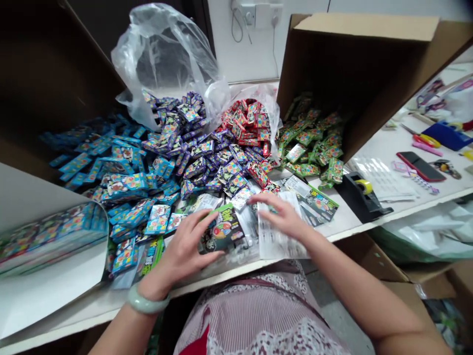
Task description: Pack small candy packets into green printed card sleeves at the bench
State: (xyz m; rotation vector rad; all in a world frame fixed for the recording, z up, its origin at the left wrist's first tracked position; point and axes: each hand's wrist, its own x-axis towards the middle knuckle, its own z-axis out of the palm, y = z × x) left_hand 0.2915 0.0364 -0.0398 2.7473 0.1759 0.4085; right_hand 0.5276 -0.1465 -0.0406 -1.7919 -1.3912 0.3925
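Over the front of the table my left hand (pixel 186 244) has its thumb and fingers spread around the left end of a flat black-and-green printed bag (pixel 226 229). My fingertips touch or lie very near its edge. My right hand (pixel 283 216) hovers with fingers apart and slightly bent above clear plastic and a white printed sheet (pixel 279 241). A small pale packet (pixel 242 198) lies just beyond its fingertips. Behind my hands are heaps of small packets: blue (pixel 127 185), purple (pixel 199 165), red (pixel 251 121) and green (pixel 310 143). Another printed bag (pixel 320 201) lies right of my right hand.
Open cardboard boxes stand at left (pixel 48 74) and right (pixel 354 74), with blue and green packets spilling out. A clear plastic bag (pixel 166 29) rises behind the purple heap. Rightward are a tape dispenser (pixel 360 197), a phone (pixel 421 165) and scissors (pixel 424 138).
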